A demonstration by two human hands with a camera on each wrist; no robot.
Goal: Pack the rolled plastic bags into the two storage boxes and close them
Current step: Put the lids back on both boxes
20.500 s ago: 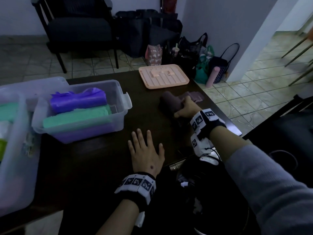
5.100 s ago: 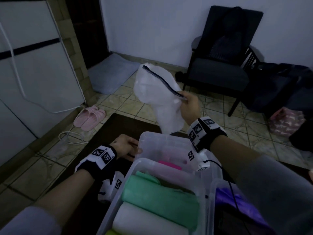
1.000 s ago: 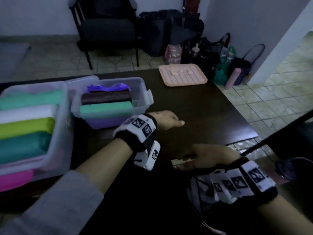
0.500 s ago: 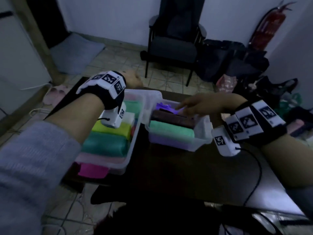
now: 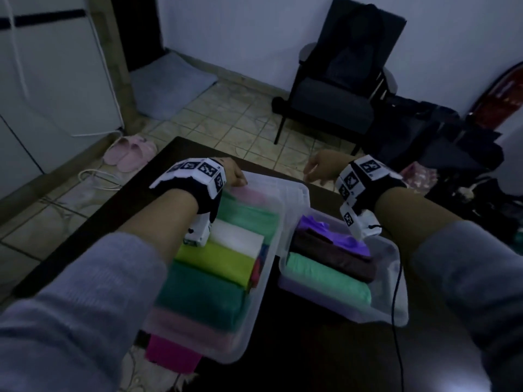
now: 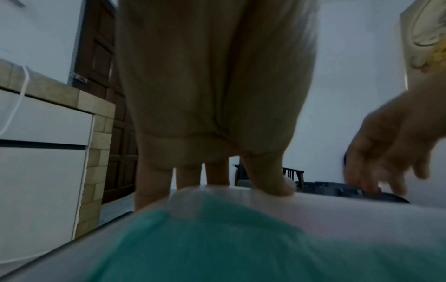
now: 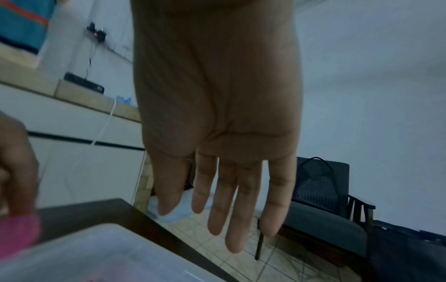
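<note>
left hand (image 5: 234, 174) grip: seemingly holding far rim of large clear plastic storage box (image 5: 294, 193) (blurred) | right hand (image 5: 322, 169) grip: wide, empty, beyond that box

Legible text: none; only black-and-white square code markers on the left wristband (image 5: 195, 172) and right wristband (image 5: 365, 176), no letters or numbers.

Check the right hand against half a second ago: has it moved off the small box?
Yes. The right hand has left the purple roll in the small box and now reaches past its far edge, fingers open.
</note>
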